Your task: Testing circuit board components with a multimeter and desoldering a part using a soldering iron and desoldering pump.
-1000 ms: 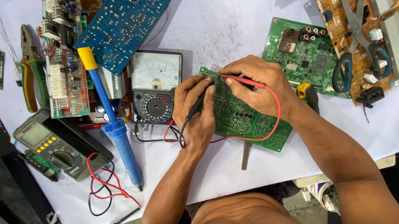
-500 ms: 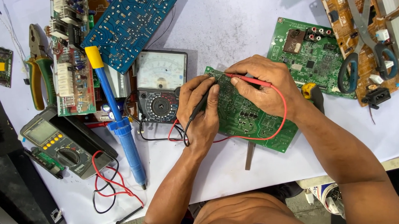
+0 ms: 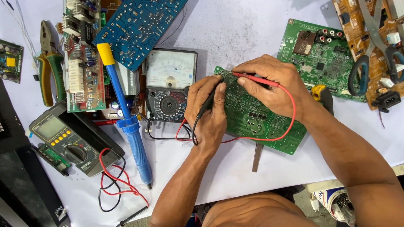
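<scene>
Nearest the body, the left hand (image 3: 207, 111) is curled around a black probe (image 3: 206, 104), pinching it between thumb and fingers with the tip pressed to the near left corner of a green circuit board (image 3: 256, 118). The board lies flat on the white surface (image 3: 235, 32) in front of the person. The right hand (image 3: 272, 86) is closed on a red probe (image 3: 254, 79), its tip set near the board's upper left edge, close to the black tip. With the two tips so near each other, a small slip of either hand could, I judge, bridge neighbouring solder points and give a false reading or a short.

The red lead (image 3: 291, 115) loops round the right wrist and back across the board; a tug from the forearm could drag the probe off its point. Both leads run left to the analogue meter (image 3: 172, 85), which stands just beside the left hand, so a pull could also shift the meter.

Further left, a blue desoldering pump (image 3: 126, 125) lies diagonally across a digital meter (image 3: 66, 140) and other boards, near the leads. Far right, scissors (image 3: 378, 35) rest on a brown board (image 3: 370, 54), well apart from the hands and unlikely to interfere.
</scene>
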